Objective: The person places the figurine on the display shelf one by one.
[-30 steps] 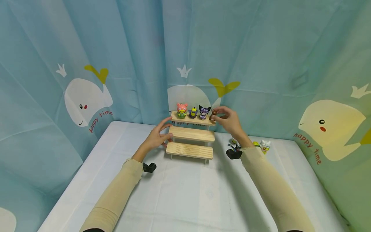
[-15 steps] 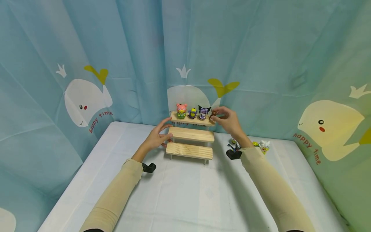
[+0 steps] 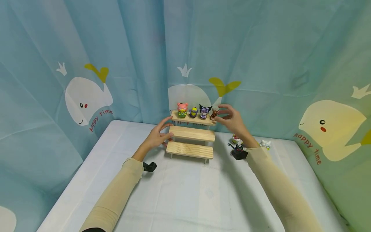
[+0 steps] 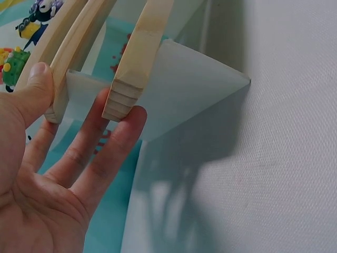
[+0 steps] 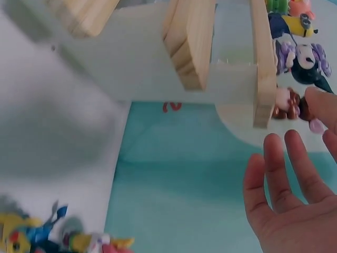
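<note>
A three-tier wooden shelf stand (image 3: 191, 133) stands on the table. My left hand (image 3: 155, 138) is at its left side, fingers spread and fingertips touching the plank ends. Upright on the top tier's right end is a small brown figurine (image 3: 214, 114). Beside it is my right hand (image 3: 234, 121), its fingers loosely extended and its thumb tip close to the figurine. In the right wrist view, a fingertip overlaps the brown figurine (image 5: 284, 104). To its left stand a black-and-purple figurine (image 3: 204, 112), a yellow-and-purple figurine (image 3: 193, 112) and a pink-and-green figurine (image 3: 182, 111).
On the table to the right, partly behind the right forearm, are a dark figurine (image 3: 237, 149), a red-and-white figurine (image 3: 236, 138) and a white figurine (image 3: 265, 144). A blue-green curtain (image 3: 139, 64) with whale prints hangs behind the table (image 3: 179, 190).
The right hand has let go of the brown figurine and shifted slightly right, its fingers spreading. More of the figurine shows. The left hand keeps its place.
</note>
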`<control>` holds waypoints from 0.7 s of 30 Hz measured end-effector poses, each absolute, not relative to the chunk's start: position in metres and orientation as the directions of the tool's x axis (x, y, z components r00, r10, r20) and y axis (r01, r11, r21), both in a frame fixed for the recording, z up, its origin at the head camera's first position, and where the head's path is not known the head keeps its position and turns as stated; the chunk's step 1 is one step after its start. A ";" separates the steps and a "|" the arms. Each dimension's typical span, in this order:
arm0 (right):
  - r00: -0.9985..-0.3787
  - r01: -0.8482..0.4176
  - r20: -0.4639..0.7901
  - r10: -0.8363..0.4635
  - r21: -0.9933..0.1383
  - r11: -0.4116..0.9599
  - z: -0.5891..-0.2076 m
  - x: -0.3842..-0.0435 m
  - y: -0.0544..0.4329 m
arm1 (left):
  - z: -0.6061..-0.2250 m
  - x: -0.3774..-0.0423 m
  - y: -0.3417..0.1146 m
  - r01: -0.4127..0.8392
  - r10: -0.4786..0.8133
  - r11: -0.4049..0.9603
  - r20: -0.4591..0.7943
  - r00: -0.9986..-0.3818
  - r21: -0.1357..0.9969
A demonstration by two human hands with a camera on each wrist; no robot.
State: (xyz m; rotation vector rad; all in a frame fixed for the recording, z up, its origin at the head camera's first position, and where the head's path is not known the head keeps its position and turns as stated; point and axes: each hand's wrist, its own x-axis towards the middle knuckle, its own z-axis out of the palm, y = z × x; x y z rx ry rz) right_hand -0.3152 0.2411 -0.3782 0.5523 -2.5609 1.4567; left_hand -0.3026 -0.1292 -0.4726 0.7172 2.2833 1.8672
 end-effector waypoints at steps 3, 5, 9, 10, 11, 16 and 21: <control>-0.915 -0.400 0.307 -0.262 -0.779 0.483 -0.376 -0.312 0.249 | -0.472 -0.303 -0.129 0.294 0.420 0.139 0.212 -0.882 0.946; -0.913 -0.404 0.303 -0.273 -0.760 0.509 -0.374 -0.308 0.255 | -0.472 -0.303 -0.129 0.290 0.419 0.143 0.207 -0.884 0.946; -0.914 -0.403 0.289 -0.284 -0.726 0.558 -0.370 -0.296 0.269 | -0.471 -0.304 -0.129 0.283 0.419 0.145 0.200 -0.886 0.948; -0.913 -0.405 0.289 -0.287 -0.721 0.563 -0.369 -0.293 0.273 | -0.471 -0.304 -0.129 0.285 0.420 0.144 0.202 -0.885 0.948; -0.912 -0.408 0.290 -0.290 -0.716 0.567 -0.369 -0.290 0.277 | -0.471 -0.304 -0.129 0.287 0.421 0.142 0.205 -0.884 0.947; -0.908 -0.419 0.297 -0.297 -0.678 0.604 -0.371 -0.272 0.301 | -0.470 -0.303 -0.128 0.300 0.424 0.134 0.219 -0.879 0.945; -0.915 -0.402 0.278 -0.291 -0.634 0.661 -0.377 -0.253 0.330 | -0.470 -0.302 -0.128 0.295 0.425 0.133 0.214 -0.880 0.946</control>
